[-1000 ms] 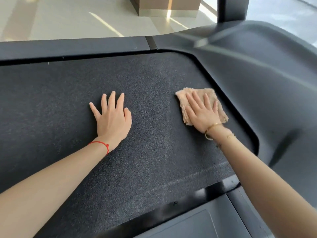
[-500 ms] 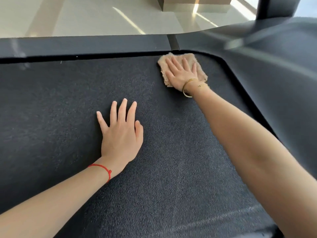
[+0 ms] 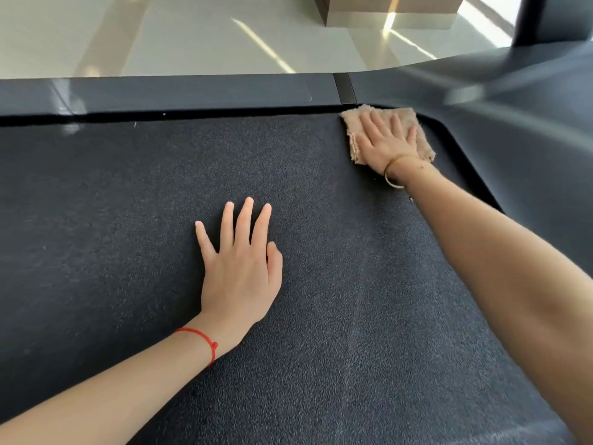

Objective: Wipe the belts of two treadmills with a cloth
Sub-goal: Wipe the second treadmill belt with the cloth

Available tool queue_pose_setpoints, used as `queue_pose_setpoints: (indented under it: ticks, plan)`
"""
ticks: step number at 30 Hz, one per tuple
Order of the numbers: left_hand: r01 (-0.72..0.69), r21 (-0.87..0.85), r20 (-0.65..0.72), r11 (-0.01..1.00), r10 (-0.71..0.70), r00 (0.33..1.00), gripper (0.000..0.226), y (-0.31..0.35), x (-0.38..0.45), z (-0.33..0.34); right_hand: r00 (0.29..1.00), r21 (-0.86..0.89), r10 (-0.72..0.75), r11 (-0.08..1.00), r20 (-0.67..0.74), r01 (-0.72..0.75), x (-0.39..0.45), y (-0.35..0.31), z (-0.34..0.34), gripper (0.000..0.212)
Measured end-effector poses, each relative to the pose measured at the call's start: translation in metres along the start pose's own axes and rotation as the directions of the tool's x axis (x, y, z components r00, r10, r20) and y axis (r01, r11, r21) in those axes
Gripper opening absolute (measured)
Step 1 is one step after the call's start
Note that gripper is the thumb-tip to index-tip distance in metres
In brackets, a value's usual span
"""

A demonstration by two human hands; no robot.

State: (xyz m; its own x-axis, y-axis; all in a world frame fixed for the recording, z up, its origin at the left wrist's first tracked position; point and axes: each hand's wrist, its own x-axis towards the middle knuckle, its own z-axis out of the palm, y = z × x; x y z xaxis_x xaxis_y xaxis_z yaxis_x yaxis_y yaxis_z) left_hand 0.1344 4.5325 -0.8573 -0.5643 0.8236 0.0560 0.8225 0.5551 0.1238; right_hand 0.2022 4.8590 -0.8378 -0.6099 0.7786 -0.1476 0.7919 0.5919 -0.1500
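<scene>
Two bare hands lie on the dark, grainy treadmill belt (image 3: 321, 316) as we look down on it from the head camera. Our right hand (image 3: 386, 141) is stretched out to the far right corner of the belt, palm down, fingers straight and slightly spread, pressing flat on a tan, fluffy cloth (image 3: 356, 122). That grip is open: nothing is pinched or curled round, the cloth is simply held under the palm and fingers. The cloth itself sits folded into a rough square, its far edge touching the seam where the belt meets the dark side rail (image 3: 192, 93), and its right edge near the curved rim of the grey plastic housing (image 3: 519, 146) at the corner. A thin gold bangle (image 3: 392, 178) hangs at the right wrist, just beside the near edge of the cloth.

Our left hand (image 3: 240, 268) rests near the middle of the belt, well apart from the cloth. It too is flat and open, fingers straight and pointing away from us, thumb tucked close against the side of the palm, holding nothing. A red string bracelet (image 3: 202, 338) circles the left wrist.

Beyond the rail we see a pale, glossy floor (image 3: 192, 36) streaked with sunlight, and on it the lower part of a tan block (image 3: 391, 11) with a lighter base. A dark upright post (image 3: 529, 17) rises at the upper right, above the housing.
</scene>
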Motion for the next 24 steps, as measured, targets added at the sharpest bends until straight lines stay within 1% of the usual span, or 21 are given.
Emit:
queue_pose_setpoints:
  ticks: [2, 3, 7, 10, 12, 13, 14, 16, 17, 18, 19, 21, 24]
  plan:
    - [0.004, -0.007, -0.002, 1.0, -0.004, 1.0, 0.063, 0.0, 0.0, 0.001, 1.0, 0.018, 0.003, 1.0, 0.014, -0.003, 0.013, -0.023, 0.001, 0.059]
    - [0.006, -0.007, -0.006, 1.0, -0.006, 1.0, 0.063, 0.0, 0.0, 0.001, 1.0, 0.018, -0.021, 1.0, 0.008, 0.021, 0.015, -0.035, 0.003, 0.059]
    - [0.004, -0.017, -0.011, 1.0, -0.005, 1.0, 0.064, 0.0, -0.001, 0.0, 0.983, 0.001, -0.183, 0.983, 0.001, 0.183, -0.009, -0.073, 0.014, 0.057]
    - [-0.003, -0.029, -0.017, 1.0, 0.002, 1.0, 0.064, -0.001, -0.002, 0.0, 0.942, -0.022, -0.336, 0.942, -0.004, 0.336, -0.044, -0.069, 0.024, 0.056]
    - [-0.006, -0.038, -0.019, 0.999, 0.005, 1.0, 0.065, -0.002, -0.002, 0.0, 0.925, -0.032, -0.381, 0.924, -0.005, 0.38, -0.06, -0.045, 0.025, 0.055]
    - [-0.007, -0.043, -0.022, 0.999, 0.006, 1.0, 0.065, -0.002, -0.002, 0.0, 0.935, -0.041, -0.354, 0.935, -0.015, 0.353, -0.063, -0.028, 0.022, 0.055]
    - [-0.008, -0.048, -0.023, 0.999, 0.007, 1.0, 0.065, -0.003, -0.003, 0.0, 0.956, -0.05, -0.291, 0.956, -0.028, 0.289, -0.063, -0.011, 0.019, 0.054]
    - [-0.006, -0.06, -0.03, 0.998, 0.004, 1.0, 0.065, -0.002, -0.003, 0.0, 0.994, -0.039, -0.1, 0.994, -0.034, 0.098, -0.06, 0.022, 0.007, 0.054]
    - [-0.004, -0.068, -0.034, 0.998, 0.002, 0.999, 0.064, -0.002, -0.003, 0.0, 1.0, -0.02, -0.014, 1.0, -0.025, 0.013, -0.06, 0.034, 0.003, 0.054]
    - [-0.002, -0.078, -0.039, 0.997, -0.001, 0.999, 0.062, -0.002, -0.002, 0.0, 0.999, -0.005, 0.037, 0.999, -0.017, -0.037, -0.062, 0.039, 0.002, 0.055]
    - [0.0, -0.087, -0.044, 0.996, -0.004, 0.999, 0.059, -0.002, -0.002, 0.001, 0.999, 0.003, 0.054, 0.999, -0.011, -0.054, -0.067, 0.039, 0.003, 0.056]
    - [0.001, -0.096, -0.052, 0.995, -0.006, 0.999, 0.057, -0.001, -0.002, 0.002, 0.999, 0.014, 0.031, 0.999, -0.012, -0.031, -0.085, 0.028, 0.011, 0.056]
    - [0.001, -0.115, -0.056, 0.993, -0.008, 0.998, 0.057, -0.001, -0.002, 0.003, 0.995, -0.002, -0.09, 0.996, -0.036, 0.09, -0.133, 0.003, 0.026, 0.055]
